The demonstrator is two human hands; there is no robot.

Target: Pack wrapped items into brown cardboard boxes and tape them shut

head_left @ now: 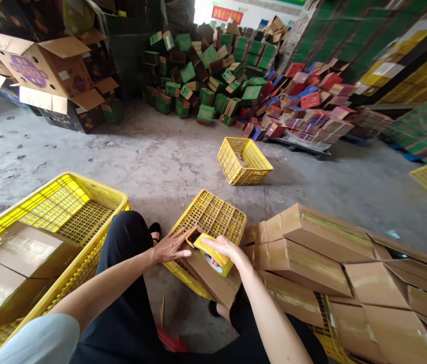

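Right grip [221, 247] wrapped round the handle of a yellow tape dispenser [224, 269], thumb on top; left grip [170, 246] spread, palm down, clamped on nothing, fingers apart at the far-left end of a cardboard box [219, 285], close to the dispenser's head
Dispenser sits over the upper face of that box, which lies on a yellow crate [217, 207] with its grid face up, between the wearer's knees
Around: long yellow crate [95, 189] to the left, cartons [12, 247] inside; piled brown boxes [319, 253] close on the right, crowding that side; small yellow crate [245, 172] out ahead on the grey floor [130, 156]; heap of green boxes [201, 81] behind it, red and blue boxes [307, 101] to the right of those; opened cartons [54, 68] far left; something red [173, 341] low down by the left leg
Pose: both forearms angle inward from the lower corners, meeting over the box; right hand hides part of the dispenser
Count: one dispenser, one box under the hands; three yellow crates plain to see, parts of more at right; at least two cartons in the left crate; right-hand pile and rear heaps overlap too much for a sure number
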